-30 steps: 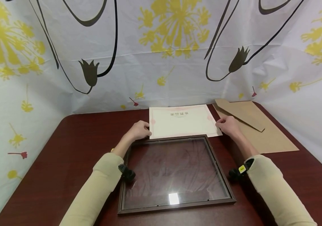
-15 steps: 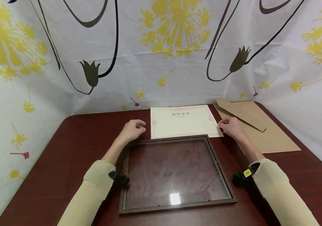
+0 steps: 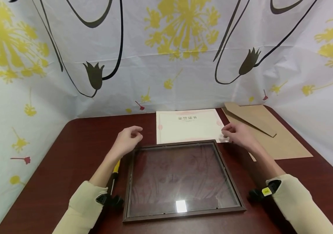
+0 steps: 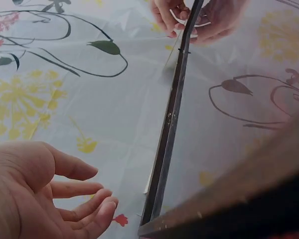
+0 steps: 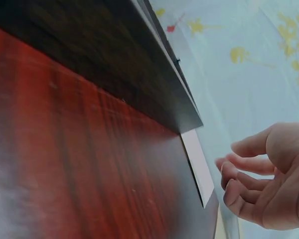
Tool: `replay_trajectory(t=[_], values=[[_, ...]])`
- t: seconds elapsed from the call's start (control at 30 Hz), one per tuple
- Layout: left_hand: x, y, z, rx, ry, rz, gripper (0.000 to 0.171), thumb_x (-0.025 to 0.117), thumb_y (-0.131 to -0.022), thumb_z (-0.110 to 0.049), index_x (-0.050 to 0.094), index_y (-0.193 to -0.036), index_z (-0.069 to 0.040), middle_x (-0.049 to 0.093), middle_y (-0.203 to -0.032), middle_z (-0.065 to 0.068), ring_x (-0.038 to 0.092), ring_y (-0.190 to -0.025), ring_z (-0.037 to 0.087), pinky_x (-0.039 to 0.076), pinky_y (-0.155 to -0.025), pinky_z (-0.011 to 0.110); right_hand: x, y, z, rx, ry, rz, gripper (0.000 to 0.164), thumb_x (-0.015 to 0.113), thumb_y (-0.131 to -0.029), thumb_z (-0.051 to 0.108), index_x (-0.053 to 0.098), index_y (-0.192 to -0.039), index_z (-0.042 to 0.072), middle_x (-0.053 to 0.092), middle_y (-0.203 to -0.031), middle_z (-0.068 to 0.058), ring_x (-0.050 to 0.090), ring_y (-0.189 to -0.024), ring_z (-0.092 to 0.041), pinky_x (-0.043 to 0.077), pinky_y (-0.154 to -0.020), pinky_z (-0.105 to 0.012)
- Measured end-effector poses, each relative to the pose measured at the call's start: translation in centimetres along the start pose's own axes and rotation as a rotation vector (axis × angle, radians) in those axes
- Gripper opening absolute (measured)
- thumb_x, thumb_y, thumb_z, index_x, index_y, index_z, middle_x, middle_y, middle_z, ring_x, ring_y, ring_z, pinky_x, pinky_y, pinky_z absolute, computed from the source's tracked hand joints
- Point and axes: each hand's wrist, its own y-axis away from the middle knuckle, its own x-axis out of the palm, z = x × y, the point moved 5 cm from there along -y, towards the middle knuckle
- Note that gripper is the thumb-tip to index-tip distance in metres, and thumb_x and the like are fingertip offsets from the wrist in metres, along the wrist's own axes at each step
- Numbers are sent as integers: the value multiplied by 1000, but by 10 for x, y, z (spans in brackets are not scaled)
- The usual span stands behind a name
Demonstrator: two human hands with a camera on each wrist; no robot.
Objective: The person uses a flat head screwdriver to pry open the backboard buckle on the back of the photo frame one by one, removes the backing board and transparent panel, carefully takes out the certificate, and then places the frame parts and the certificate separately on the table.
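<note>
A cream certificate [image 3: 188, 128] with a pink border and printed characters lies flat behind a dark-framed picture frame [image 3: 173, 215] with a glass pane. My left hand [image 3: 126, 139] is raised left of the certificate, apart from it, fingers loosely bent and holding nothing. In the left wrist view that hand [image 4: 55, 194] shows a gap between thumb and fingers. Over the certificate's right corner is my right hand [image 3: 237, 135], fingers loosely bent. The right wrist view shows this hand [image 5: 269, 179] with nothing between thumb and fingers, apart from the paper edge [image 5: 197, 164].
A brown paper envelope [image 3: 283, 139], flap folded up, lies at the table's back right. A yellow-handled screwdriver [image 3: 116, 167] lies left of the frame, partly behind my left forearm. A patterned curtain [image 3: 172, 87] hangs along the table's back and sides.
My left hand has let go of the certificate's left edge and drawn away left, uncovering the screwdriver. The right hand has released the right edge. The picture frame stays in place.
</note>
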Motion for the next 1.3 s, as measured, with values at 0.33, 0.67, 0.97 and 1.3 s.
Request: replay_trajectory(t=[0.33,0.67,0.97,1.3], values=[[-7,28,14,-35,-87,10,39,57,-102,-11,56,-138,4,64,-117,19,59,-111,36,50,-81,45,24,17,23,-79,-16,164,19,63,-101,13,64,-109,-4,67,-76,-7,57,-57,-19,47,-55,-29],[-3,45,27,-56,-93,71,43,59,-101,-11,54,-137,9,65,-103,12,58,-81,21,45,-69,37,29,25,22,-49,-6,192,36,66,-98,13,53,-124,-8,64,-73,-6,59,-57,-20,50,-55,-32],[10,56,29,-130,-154,147,49,59,-101,-14,49,-138,16,53,-138,31,52,-128,43,48,-96,51,35,23,20,-48,88,252,38,67,-97,17,60,-119,-13,62,-66,-3,61,-57,-18,52,-58,-33],[16,57,32,-158,-146,119,48,57,-103,-15,48,-140,15,47,-145,30,64,-97,34,48,-87,45,37,22,23,-99,167,265,25,70,-96,20,59,-100,-2,63,-71,-1,60,-54,-15,50,-59,-32]])
